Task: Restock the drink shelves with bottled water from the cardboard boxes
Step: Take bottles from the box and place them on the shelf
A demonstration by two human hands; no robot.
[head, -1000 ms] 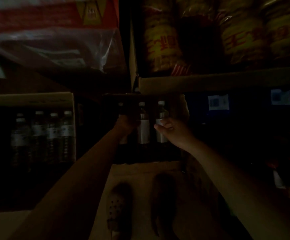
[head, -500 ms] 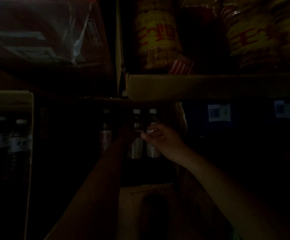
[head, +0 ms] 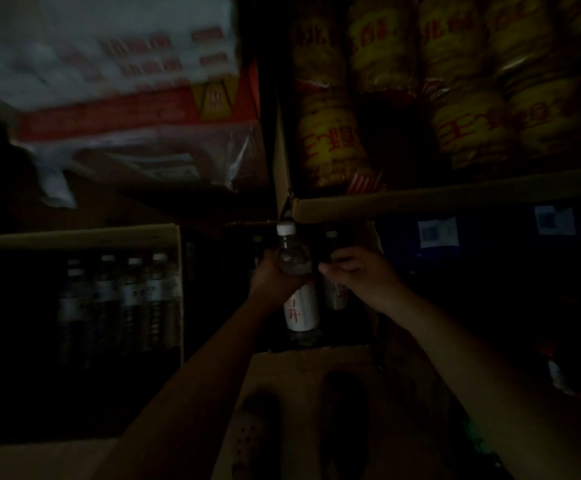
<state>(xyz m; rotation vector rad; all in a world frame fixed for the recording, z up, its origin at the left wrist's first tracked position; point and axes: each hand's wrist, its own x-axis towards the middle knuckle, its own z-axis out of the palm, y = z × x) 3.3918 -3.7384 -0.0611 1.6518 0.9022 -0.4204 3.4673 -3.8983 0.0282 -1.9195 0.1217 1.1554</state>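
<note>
The scene is very dark. My left hand [head: 275,278] grips a water bottle [head: 299,306] with a white cap and a white label with red print, holding it upright by its neck in front of the cardboard box [head: 368,233] in the middle. My right hand [head: 358,277] has its fingers curled round a second bottle [head: 336,294] standing just to the right, mostly hidden behind the hand. To the left, another cardboard box [head: 74,235] holds a row of several bottles [head: 126,292].
A cardboard tray [head: 455,197] of yellow snack packs [head: 330,143] sits on the shelf above. A red and white carton [head: 126,109] in plastic wrap is at upper left. Blue shelf labels [head: 438,232] are at right. My shoes [head: 258,434] stand on flat cardboard [head: 303,368] below.
My left hand has lifted one bottle up and toward me out of the middle box. The right hand stays on the neighbouring bottle. The camera has tilted back toward the left.
</note>
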